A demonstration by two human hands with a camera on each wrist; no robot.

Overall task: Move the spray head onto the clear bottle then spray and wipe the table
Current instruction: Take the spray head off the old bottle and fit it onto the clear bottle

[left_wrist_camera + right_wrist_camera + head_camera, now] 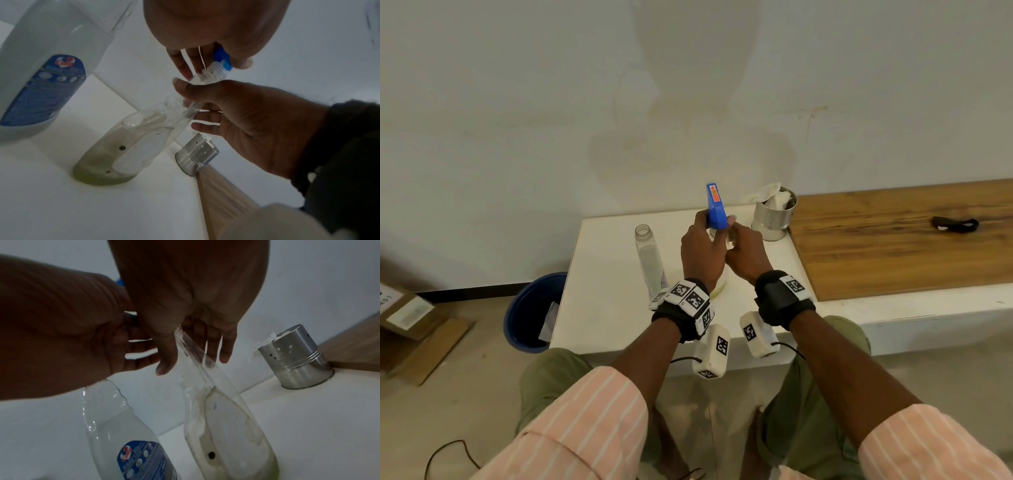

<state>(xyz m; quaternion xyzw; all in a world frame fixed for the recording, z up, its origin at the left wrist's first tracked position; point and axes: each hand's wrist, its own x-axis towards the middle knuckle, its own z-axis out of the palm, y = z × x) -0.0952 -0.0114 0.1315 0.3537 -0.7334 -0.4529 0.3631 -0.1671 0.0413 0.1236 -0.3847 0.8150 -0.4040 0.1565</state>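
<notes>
My left hand (702,246) grips the blue spray head (715,205), which points up and away. Its white ribbed collar (207,74) sits at the mouth of a clear bottle (133,146) that has greenish liquid at the bottom. Whether the collar is screwed on I cannot tell. My right hand (746,253) holds that bottle's neck, thumb and fingers (224,350) curled round it. A second clear bottle (649,260) with a blue label (41,84) stands uncapped just to the left. A white cloth (770,195) is stuffed in a metal can (774,216).
Both bottles stand on a white table (602,308). A wooden bench top (893,236) adjoins it on the right, with a small black item (955,224) on it. On the floor to the left are a blue bin (534,311) and cardboard boxes (407,315).
</notes>
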